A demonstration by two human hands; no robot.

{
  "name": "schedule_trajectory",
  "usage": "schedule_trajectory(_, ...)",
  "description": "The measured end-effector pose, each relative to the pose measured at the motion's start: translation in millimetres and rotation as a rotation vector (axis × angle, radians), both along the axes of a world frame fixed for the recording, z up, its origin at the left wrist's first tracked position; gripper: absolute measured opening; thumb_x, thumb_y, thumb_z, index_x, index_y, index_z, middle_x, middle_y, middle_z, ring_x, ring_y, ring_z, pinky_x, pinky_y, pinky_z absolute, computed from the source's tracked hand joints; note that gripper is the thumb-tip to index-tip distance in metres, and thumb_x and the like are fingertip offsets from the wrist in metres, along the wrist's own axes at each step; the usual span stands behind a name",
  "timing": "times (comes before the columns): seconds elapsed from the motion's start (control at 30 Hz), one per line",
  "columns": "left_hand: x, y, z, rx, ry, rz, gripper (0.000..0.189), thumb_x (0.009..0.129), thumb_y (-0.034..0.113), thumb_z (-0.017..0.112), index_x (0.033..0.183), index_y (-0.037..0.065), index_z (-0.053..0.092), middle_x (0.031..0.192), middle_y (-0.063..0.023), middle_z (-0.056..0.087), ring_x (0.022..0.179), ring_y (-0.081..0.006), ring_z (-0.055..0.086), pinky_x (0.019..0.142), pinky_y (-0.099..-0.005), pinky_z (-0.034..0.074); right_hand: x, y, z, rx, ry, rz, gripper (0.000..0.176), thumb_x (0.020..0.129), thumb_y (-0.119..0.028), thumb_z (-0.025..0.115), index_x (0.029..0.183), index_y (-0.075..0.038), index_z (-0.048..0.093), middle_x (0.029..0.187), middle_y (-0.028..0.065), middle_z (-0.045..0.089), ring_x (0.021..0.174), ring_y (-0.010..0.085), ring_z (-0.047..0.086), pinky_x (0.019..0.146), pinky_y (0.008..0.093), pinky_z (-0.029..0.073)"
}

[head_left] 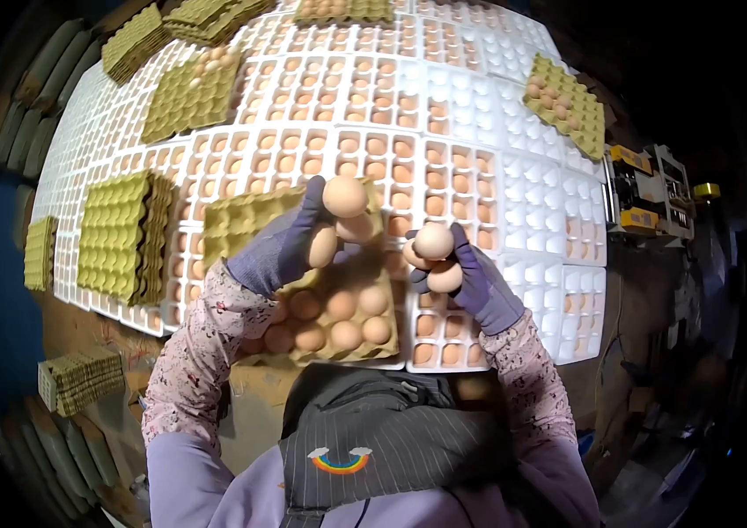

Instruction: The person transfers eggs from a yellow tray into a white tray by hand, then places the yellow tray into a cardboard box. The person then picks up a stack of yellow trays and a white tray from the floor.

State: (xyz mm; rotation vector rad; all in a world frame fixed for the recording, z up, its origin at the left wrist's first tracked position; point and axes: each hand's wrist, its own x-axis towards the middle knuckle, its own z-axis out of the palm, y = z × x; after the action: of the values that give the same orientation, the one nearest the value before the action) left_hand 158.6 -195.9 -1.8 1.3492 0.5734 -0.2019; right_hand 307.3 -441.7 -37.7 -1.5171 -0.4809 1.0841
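Note:
In a purple-grey glove, my left hand holds several brown eggs above a yellow-green egg tray. That tray has several eggs in its near rows. My right hand, gloved too, is closed around three eggs. It hovers over a white tray whose compartments hold eggs. The fingertips of both hands are partly hidden by the eggs.
White trays cover the table, many filled with eggs. Stacked green trays stand at the left, more at the back left. Another green tray with eggs lies back right, near a yellow-and-metal device.

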Motion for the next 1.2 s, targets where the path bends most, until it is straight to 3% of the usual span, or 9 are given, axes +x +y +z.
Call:
schedule_trajectory(0.07,53.4,-14.5,1.9,0.042,0.000,0.012,0.065,0.097,0.062,0.047,0.124,0.005,0.063,0.103,-0.0064,0.066,0.078,-0.0086,0.059,0.065,-0.0208,0.048,27.5,-12.8,-21.1,0.106,-0.301,0.029,0.054,0.105,-0.045,0.044,0.128,0.002,0.058,0.096,0.0128,0.070,0.088,0.0156,0.067,0.083,0.0266,0.052)
schedule_trajectory(0.1,81.5,-18.0,-2.7,0.032,-0.010,-0.004,0.065,0.097,0.062,0.047,0.124,0.005,0.063,0.103,-0.0064,0.066,0.078,-0.0086,0.059,0.065,-0.0208,0.048,48.3,-34.0,-17.9,-0.071,0.203,-0.122,0.047,0.102,-0.035,0.056,0.130,0.002,0.057,0.098,0.0112,0.069,0.087,0.0144,0.066,0.079,0.0265,0.052)
schedule_trajectory(0.2,163.0,-20.0,-31.4,0.267,0.004,-0.022,0.052,0.095,0.049,0.061,0.117,0.003,0.068,0.100,-0.0072,0.066,0.081,-0.0121,0.061,0.071,-0.0261,0.050,120.5,-51.0,-58.7,0.108,0.170,-0.263,0.048,0.097,-0.031,0.063,0.128,0.005,0.058,0.118,0.0092,0.063,0.099,0.0127,0.062,0.081,0.0275,0.052)
schedule_trajectory(0.43,325.7,-46.1,-135.0,1.271,-0.075,-0.094,0.044,0.090,0.047,0.063,0.126,0.021,0.065,0.142,-0.0161,0.049,0.121,-0.0338,0.057,0.098,-0.0423,0.049,275.5,-6.0,-77.3,-0.503,-1.257,-0.078,0.041,0.089,-0.039,0.065,0.118,-0.011,0.065,0.144,0.0146,0.043,0.114,0.0340,0.058,0.094,0.0454,0.050)
schedule_trajectory(0.77,407.5,-46.5,-170.8,1.247,-0.070,-0.090,0.040,0.090,0.030,0.065,0.129,0.020,0.063,0.130,-0.0122,0.057,0.101,-0.0323,0.066,0.086,-0.0420,0.055,356.4,56.3,-127.9,-0.346,-1.165,0.092,0.034,0.091,-0.023,0.057,0.123,-0.023,0.064,0.126,0.0087,0.062,0.109,0.0304,0.063,0.095,0.0400,0.051)
schedule_trajectory(0.93,444.4,-97.1,-159.1,0.644,-0.396,0.109,0.042,0.089,0.016,0.064,0.131,0.011,0.062,0.122,-0.0179,0.060,0.094,-0.0244,0.068,0.079,-0.0339,0.055,400.7,-5.9,-130.4,-0.167,-1.175,-0.454,0.027,0.090,-0.018,0.057,0.115,-0.016,0.067,0.113,0.0112,0.064,0.100,0.0320,0.063,0.091,0.0422,0.050)
schedule_trajectory(1.0,482.7,-122.9,-181.7,0.554,-0.555,0.202,0.041,0.091,0.015,0.061,0.132,0.007,0.060,0.117,-0.0183,0.062,0.087,-0.0233,0.068,0.075,-0.0322,0.054,429.2,-19.1,-153.8,-0.135,-1.158,-0.389,0.031,0.092,-0.021,0.057,0.122,-0.018,0.063,0.120,0.0123,0.062,0.108,0.0312,0.061,0.093,0.0420,0.049)
schedule_trajectory(1.1,526.4,-143.5,-219.5,0.999,-0.679,0.223,0.046,0.095,0.021,0.057,0.139,0.008,0.052,0.124,-0.0179,0.060,0.112,-0.0306,0.059,0.098,-0.0417,0.044,435.6,-18.3,-159.1,-0.177,-1.093,-0.339,0.038,0.094,-0.024,0.055,0.131,-0.019,0.057,0.126,0.0131,0.060,0.117,0.0304,0.057,0.097,0.0422,0.046)
schedule_trajectory(1.2,514.3,-141.2,-214.3,0.954,-0.523,0.176,0.047,0.096,0.022,0.056,0.140,0.008,0.049,0.132,-0.0194,0.056,0.122,-0.0335,0.052,0.108,-0.0455,0.036,421.2,-31.7,-151.9,-0.165,-1.110,-0.348,0.038,0.095,-0.019,0.052,0.132,-0.015,0.056,0.124,0.0119,0.061,0.119,0.0321,0.055,0.100,0.0415,0.044)
